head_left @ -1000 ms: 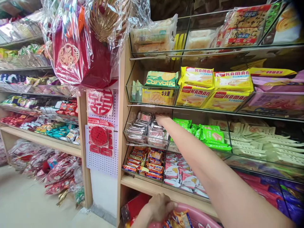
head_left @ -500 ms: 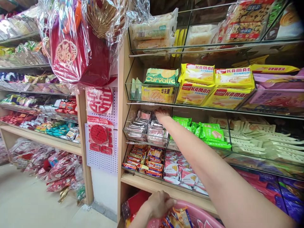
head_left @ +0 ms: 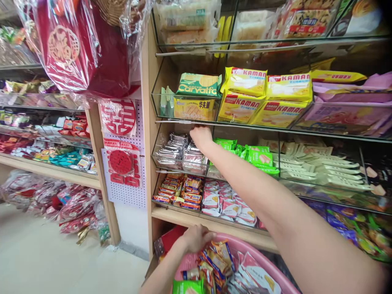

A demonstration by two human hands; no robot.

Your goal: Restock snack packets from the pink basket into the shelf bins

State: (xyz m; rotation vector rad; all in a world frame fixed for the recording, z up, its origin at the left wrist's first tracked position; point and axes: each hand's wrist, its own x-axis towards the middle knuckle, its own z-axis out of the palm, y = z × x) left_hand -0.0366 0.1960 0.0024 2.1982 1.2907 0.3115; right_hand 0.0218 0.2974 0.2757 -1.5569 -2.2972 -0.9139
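My right hand [head_left: 201, 137] reaches into a shelf compartment, its fingers curled down at the back of the silver-wrapped snack packets [head_left: 193, 153]. Whatever those fingers hold is hidden behind the hand. Low in the view, my left hand [head_left: 196, 238] grips the edge of a pink plastic basin [head_left: 245, 243], fingers bent over the rim. Inside the basin lie orange-and-blue snack packets [head_left: 214, 261], white packets with a pink edge [head_left: 255, 271] and a green packet [head_left: 188, 286]. Green wafer packets [head_left: 259, 156] fill the compartment right of my right hand.
Yellow wafer packs [head_left: 245, 81] stand on the shelf above, behind a clear front panel. Small orange packets [head_left: 192, 192] and white-pink packets [head_left: 231, 207] fill the tier below. A red bag [head_left: 82, 53] in clear wrap hangs at left. Wrapped red bundles [head_left: 76, 204] lie on the floor.
The view has shifted, showing more of the basin and its packets. My right hand stays at the silver packets, now more tightly curled. My left hand stays on the basin rim.
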